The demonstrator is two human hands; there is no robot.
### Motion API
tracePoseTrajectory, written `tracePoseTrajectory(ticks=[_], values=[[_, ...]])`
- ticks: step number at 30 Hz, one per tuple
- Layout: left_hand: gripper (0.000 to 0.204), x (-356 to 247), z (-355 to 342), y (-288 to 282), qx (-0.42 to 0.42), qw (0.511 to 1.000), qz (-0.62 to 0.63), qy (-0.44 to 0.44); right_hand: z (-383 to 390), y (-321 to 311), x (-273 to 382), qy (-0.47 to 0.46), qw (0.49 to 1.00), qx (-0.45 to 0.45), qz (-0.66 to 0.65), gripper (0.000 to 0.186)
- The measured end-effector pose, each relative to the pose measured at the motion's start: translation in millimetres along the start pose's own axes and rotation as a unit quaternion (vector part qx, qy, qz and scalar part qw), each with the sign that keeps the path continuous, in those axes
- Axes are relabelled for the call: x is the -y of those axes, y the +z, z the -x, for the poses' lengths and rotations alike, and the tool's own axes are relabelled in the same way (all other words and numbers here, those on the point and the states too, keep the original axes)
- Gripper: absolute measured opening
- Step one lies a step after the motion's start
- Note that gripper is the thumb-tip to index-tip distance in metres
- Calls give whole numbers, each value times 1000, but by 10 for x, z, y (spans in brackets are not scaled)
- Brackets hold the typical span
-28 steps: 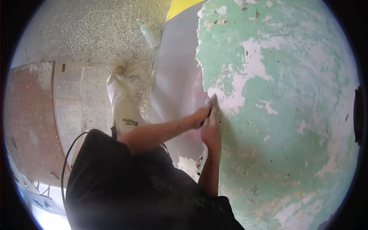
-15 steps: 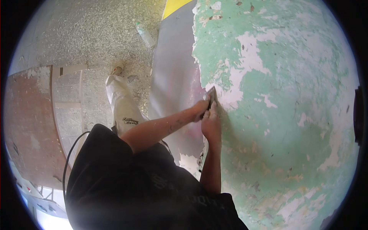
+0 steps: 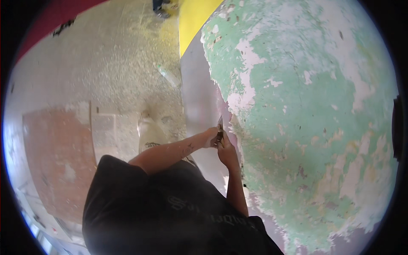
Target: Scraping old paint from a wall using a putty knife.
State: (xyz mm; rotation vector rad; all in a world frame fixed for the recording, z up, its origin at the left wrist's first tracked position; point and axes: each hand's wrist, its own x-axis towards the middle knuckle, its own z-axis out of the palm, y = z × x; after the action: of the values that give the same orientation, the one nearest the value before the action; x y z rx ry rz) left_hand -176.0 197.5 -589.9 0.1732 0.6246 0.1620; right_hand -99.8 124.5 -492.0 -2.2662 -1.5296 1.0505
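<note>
Both my hands hold a metal scraper [image 3: 220, 123] at the ragged edge where flaking green paint [image 3: 297, 106] meets a smooth grey wall strip [image 3: 193, 102] with pinkish patches. My left hand [image 3: 211, 137] is closed round its handle from the left, with the forearm reaching across my body. My right hand [image 3: 227, 151] grips it just below and to the right, fingers closed. The blade points upward along the boundary between the two surfaces.
Speckled debris covers the floor [image 3: 119, 68], where a plastic bottle [image 3: 168, 75] lies. My trousered leg [image 3: 148, 131] stands left of the wall. A brown board [image 3: 57, 157] lies at left. Another person's shoe [image 3: 162, 12] shows at top, near a yellow section [image 3: 193, 21]; a red band [image 3: 46, 21] edges upper left.
My view has swung, bringing the red band and the other person's foot into sight. Both hands and the scraper have shifted down and slightly left in the picture, still gripping.
</note>
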Motion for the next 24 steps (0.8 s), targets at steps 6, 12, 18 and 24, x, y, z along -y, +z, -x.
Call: tracePoseTrajectory(ticks=[6,12,18,24], values=[[51,-175,473,-597,17,995,-83,-59,225,260,183,46,996,-64,-47,44],[46,-679,1070,-1084,31,987,-143,-64,198,842,760,60,990,-80,-100,43],[39,-944,1260,-1290,34,980,-188,-63,283,1042,1244,133,975,-94,-153,47],[43,-1097,1241,-1099,37,963,-242,-113,372,1023,1330,145,966,-114,-179,47]])
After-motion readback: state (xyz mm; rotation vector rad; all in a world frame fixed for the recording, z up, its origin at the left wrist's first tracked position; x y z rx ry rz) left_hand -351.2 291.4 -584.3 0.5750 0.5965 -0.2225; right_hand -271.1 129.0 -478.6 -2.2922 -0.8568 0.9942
